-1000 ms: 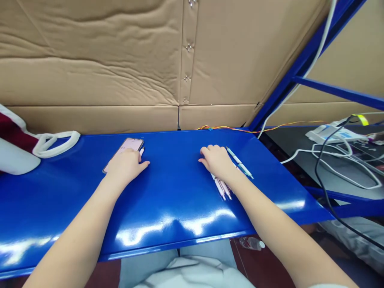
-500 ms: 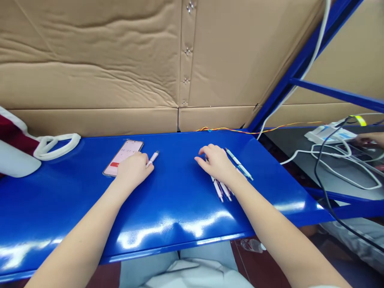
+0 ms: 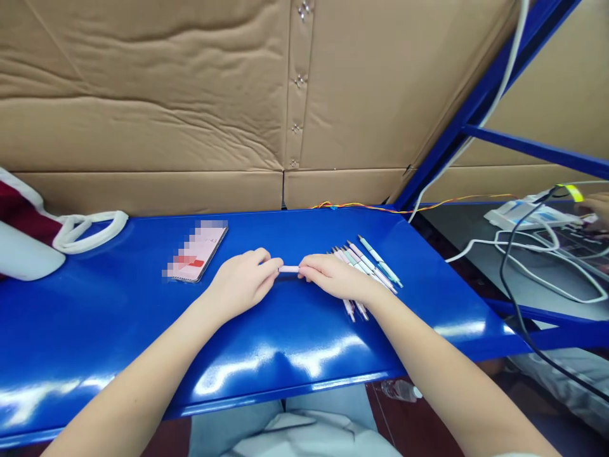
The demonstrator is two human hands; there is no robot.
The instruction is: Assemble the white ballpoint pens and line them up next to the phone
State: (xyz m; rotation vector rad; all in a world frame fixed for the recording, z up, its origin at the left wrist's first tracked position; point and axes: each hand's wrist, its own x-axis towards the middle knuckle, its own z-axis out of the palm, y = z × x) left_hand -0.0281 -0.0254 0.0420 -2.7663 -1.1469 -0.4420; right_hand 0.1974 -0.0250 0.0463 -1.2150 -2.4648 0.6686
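A pale pink pen (image 3: pixel 288 270) lies crosswise between my hands over the middle of the blue table (image 3: pixel 266 330). My left hand (image 3: pixel 247 274) is closed around its left end, and the fingertips of my right hand (image 3: pixel 330 274) pinch its right end. The pen's two ends are hidden in my fingers. Under and beside my right hand lie several pens (image 3: pixel 368 260) in pale pink, white and light green, roughly side by side. A teal pen (image 3: pixel 380 261) is the farthest right of them.
A phone (image 3: pixel 200 251) with a partly blurred screen lies left of my hands. At far left are a white cylinder (image 3: pixel 28 254) and a white-edged strap (image 3: pixel 92 233). Beyond the blue frame bar, cables (image 3: pixel 547 244) and another person's hand (image 3: pixel 594 206) show at right.
My left hand has moved right, away from the phone, bringing the pen to the middle. My right hand has come down and left from above the pens and closed on the pen's other end.
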